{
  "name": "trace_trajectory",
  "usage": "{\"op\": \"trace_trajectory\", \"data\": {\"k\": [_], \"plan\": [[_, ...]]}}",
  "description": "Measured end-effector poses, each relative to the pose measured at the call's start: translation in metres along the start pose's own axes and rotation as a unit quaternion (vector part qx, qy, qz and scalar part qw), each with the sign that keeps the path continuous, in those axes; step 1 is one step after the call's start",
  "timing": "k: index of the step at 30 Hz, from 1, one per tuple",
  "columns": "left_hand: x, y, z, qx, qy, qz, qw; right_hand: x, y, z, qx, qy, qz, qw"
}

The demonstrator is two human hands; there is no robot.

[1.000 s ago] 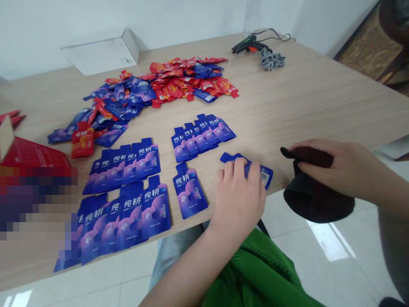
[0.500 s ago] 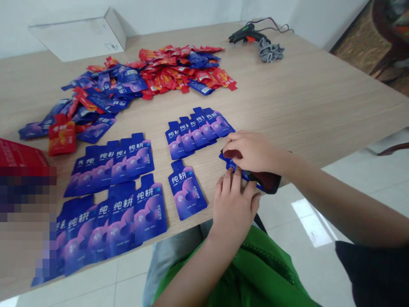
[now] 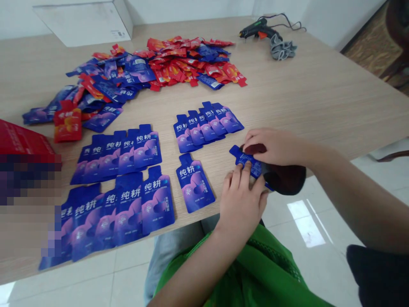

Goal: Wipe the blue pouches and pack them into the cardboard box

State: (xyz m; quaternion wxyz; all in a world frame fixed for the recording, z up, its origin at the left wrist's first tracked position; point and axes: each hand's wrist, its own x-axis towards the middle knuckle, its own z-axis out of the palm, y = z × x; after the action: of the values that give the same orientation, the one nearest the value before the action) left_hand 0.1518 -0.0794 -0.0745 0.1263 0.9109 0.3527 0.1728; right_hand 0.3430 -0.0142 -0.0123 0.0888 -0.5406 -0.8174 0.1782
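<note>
My right hand [image 3: 271,147] is closed on a pair of dark sunglasses [image 3: 284,178] with brown-tinted lenses. They hang over the table's front edge, partly above a blue pouch [image 3: 247,163] that lies with small printed text facing up. On that pouch my left hand [image 3: 241,196] rests its fingertips, fingers stretched out. A single blue pouch [image 3: 196,187] lies face up to the left of my hands. Just behind it is an overlapping row of blue pouches [image 3: 207,125]. Two more overlapping rows, a rear one [image 3: 147,149] and a front one [image 3: 158,202], lie farther left.
A heap of red and blue pouches [image 3: 172,62] spreads across the back of the table [image 3: 306,98]. Behind it stands a white box [image 3: 86,21]. A glue gun [image 3: 260,30] with a cord and a grey scrunchie [image 3: 283,47] lie back right. A red box [image 3: 22,143] is at the left.
My right hand has drawn the sunglasses to the right, uncovering more of the pouch beneath. My left fingers stay on that pouch. The whole view has shifted slightly.
</note>
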Motion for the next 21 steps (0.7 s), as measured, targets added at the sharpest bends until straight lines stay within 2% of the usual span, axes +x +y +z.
{"op": "trace_trajectory", "data": {"k": [3,5,9,12,17,19,21], "plan": [[0.000,0.001,0.002,0.005,0.003,-0.003,1.000,-0.021,0.015,-0.012,-0.019,-0.005,0.030,0.999],[0.001,0.002,0.003,0.006,0.004,-0.012,1.000,-0.031,0.018,-0.015,-0.011,0.014,0.026,1.000],[0.003,0.003,0.002,0.001,-0.001,-0.018,1.000,-0.040,0.014,0.000,0.021,0.023,-0.003,1.000],[0.003,0.002,0.001,-0.001,-0.001,-0.015,1.000,-0.053,0.015,0.010,-0.009,0.011,0.016,1.000],[0.002,0.002,0.001,0.013,0.008,-0.010,1.000,-0.087,0.017,0.001,-0.027,-0.028,0.027,0.999],[0.002,0.002,0.001,0.010,0.007,-0.009,1.000,-0.087,0.013,-0.007,-0.024,-0.028,0.032,0.999],[0.002,0.001,0.001,0.004,0.007,-0.010,1.000,-0.075,0.007,-0.012,-0.020,0.002,0.048,0.999]]}}
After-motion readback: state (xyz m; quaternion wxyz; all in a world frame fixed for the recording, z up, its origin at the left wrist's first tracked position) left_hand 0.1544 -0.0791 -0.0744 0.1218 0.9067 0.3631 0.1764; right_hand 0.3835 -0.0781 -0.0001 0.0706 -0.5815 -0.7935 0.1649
